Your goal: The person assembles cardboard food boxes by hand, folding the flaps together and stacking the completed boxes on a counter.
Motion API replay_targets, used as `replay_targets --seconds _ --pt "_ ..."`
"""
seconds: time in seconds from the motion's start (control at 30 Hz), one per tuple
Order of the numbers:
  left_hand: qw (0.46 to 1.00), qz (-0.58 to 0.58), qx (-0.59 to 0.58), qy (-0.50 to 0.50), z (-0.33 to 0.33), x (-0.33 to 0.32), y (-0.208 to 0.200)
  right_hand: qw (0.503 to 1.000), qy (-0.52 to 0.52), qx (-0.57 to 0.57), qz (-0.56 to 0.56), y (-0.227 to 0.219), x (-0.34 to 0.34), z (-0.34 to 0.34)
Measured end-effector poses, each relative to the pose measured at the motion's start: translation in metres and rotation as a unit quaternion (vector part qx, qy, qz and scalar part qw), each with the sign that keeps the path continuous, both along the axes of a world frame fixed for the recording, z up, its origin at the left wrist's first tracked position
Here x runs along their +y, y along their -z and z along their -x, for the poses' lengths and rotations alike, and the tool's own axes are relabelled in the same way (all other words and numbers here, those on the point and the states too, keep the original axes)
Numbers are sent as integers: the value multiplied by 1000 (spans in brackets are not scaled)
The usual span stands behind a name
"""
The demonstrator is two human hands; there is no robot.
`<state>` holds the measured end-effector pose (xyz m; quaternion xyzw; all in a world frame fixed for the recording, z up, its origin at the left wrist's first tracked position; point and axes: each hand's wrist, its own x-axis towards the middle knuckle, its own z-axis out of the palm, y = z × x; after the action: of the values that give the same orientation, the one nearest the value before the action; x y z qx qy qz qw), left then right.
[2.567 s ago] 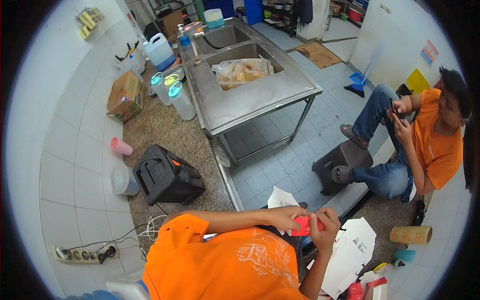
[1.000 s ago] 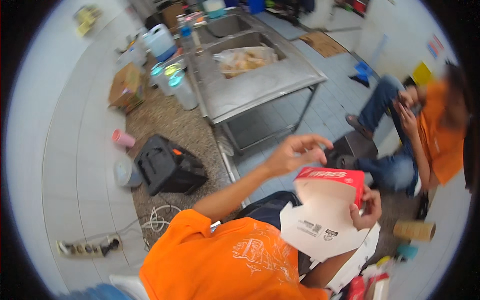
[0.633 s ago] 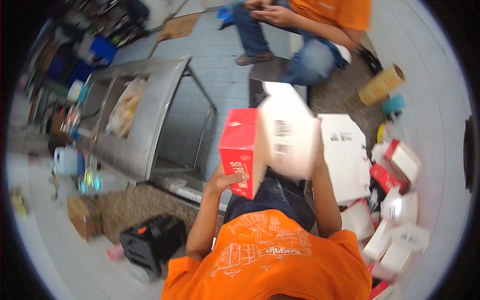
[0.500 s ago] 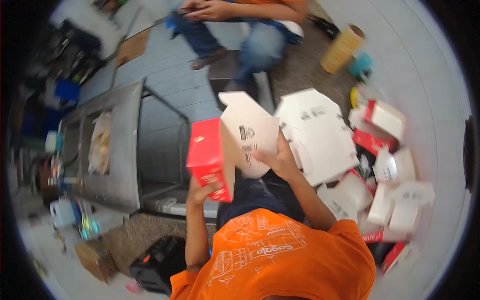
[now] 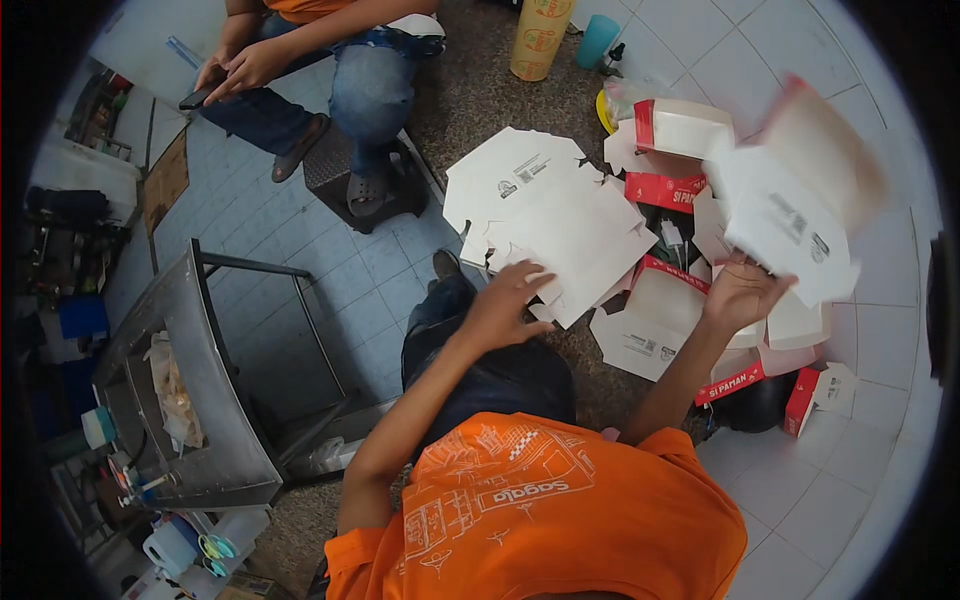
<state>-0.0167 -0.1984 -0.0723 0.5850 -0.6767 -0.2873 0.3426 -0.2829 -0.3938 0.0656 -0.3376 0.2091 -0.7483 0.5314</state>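
My right hand (image 5: 745, 293) is out to the right, fingers closed at the lower edge of a white paper food box (image 5: 800, 200). The box is formed, with its printed flap hanging open, and its upper part is smeared by motion. It is over a pile of other red-and-white boxes (image 5: 655, 300). In front of me my left hand (image 5: 508, 308) has its fingers spread at the near edge of a stack of flat white box blanks (image 5: 540, 190). Nothing is held in it; whether its fingertips press on the top blank I cannot tell.
A person with a phone (image 5: 195, 100) sits ahead on the left, feet by a dark stool (image 5: 335, 175). A metal-framed table (image 5: 225, 400) stands at left. Beyond the blanks are a yellow roll (image 5: 540, 40) and a teal cup (image 5: 597, 42). A tiled wall (image 5: 870, 310) bounds the right.
The red-and-white box went from both hands in front of me to the right, in my right hand alone. My left hand let go and moved to the flat blanks. The view turned rightward.
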Motion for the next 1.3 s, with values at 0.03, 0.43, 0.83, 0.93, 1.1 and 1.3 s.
replay_targets --seconds 0.03,0.43,0.83,0.93,1.1,1.3 --pt "998 14 -64 27 13 -12 6 998 41 3 41 -2 1 6" --pt "981 -119 -152 17 46 -71 28 947 -47 274 -164 76 28 -9" --pt "974 -210 -80 -43 75 -111 33 941 -84 259 -203 93 31 -17" --pt "983 -112 0 -144 52 -104 -1 929 -64 296 -215 106 30 -9" --pt "985 73 38 -154 39 -33 -52 945 -59 285 -152 84 66 -78" --pt "974 78 145 -157 -8 41 -87 914 -144 378 -41 61 120 -125"
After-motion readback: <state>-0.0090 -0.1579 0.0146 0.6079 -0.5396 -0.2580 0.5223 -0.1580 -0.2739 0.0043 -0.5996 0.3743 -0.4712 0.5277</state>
